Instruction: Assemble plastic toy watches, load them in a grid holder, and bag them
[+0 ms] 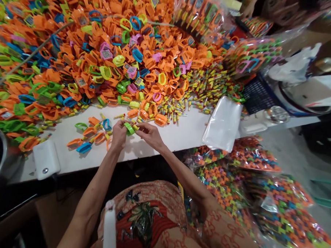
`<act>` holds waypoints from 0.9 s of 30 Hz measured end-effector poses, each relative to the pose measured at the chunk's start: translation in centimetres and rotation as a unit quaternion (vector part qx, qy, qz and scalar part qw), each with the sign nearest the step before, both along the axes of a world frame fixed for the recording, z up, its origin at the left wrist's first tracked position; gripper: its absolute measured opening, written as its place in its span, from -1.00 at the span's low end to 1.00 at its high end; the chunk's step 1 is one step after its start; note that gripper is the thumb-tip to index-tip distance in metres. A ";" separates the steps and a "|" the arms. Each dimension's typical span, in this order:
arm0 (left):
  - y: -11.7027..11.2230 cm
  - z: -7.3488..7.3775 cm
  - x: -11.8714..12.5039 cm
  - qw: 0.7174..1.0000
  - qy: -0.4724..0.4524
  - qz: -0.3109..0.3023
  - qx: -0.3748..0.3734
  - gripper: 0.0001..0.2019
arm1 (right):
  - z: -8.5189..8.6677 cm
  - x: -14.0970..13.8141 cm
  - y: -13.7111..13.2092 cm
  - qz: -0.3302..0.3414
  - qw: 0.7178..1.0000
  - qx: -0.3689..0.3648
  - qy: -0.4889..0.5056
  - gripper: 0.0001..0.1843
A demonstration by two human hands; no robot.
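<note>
My left hand [118,133] and my right hand [151,134] meet over the white table [181,134], both pinched on one small green plastic piece [129,128]. Just left of my hands lie a few loose orange, blue and green plastic pieces [91,133]. Behind them rises a huge heap of mostly orange plastic pieces [103,48], with small yellow and red sticks [202,89] spread at its right foot.
A stack of clear plastic bags [223,123] lies right of my hands. Filled bags of coloured pieces [261,201] sit on the floor at right. A white device [46,159] stands at the table's front edge. Another person's hand [248,10] shows at top right.
</note>
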State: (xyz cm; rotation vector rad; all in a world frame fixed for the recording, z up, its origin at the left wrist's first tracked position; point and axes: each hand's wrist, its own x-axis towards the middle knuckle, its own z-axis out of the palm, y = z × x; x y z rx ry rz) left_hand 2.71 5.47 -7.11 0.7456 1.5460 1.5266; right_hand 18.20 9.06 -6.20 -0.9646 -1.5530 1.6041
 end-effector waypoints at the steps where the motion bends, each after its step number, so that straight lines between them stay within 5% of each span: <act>1: -0.4 -0.1 0.0 1.000 -0.024 -0.005 -0.011 -0.68 | 0.0 0.2 -0.2 0.003 1.000 -0.004 0.001 -0.58; 4: -1.5 0.2 -0.3 0.998 -0.046 -0.019 -0.046 -0.69 | 0.4 0.7 -0.2 -0.002 0.999 -0.037 0.025 -0.58; 7: -2.3 1.1 -0.6 0.997 0.030 -0.027 -0.069 -0.72 | 1.0 0.8 0.1 0.011 0.997 -0.056 0.045 -0.58; 14: -3.8 3.7 0.0 0.981 0.099 -0.138 -0.094 -0.83 | 2.2 0.4 0.0 0.101 0.992 -0.037 0.065 -0.63; 27: -4.1 4.2 -0.5 0.956 0.065 -0.237 -0.161 -0.78 | 1.6 1.5 0.7 0.179 0.980 -0.040 0.077 -0.62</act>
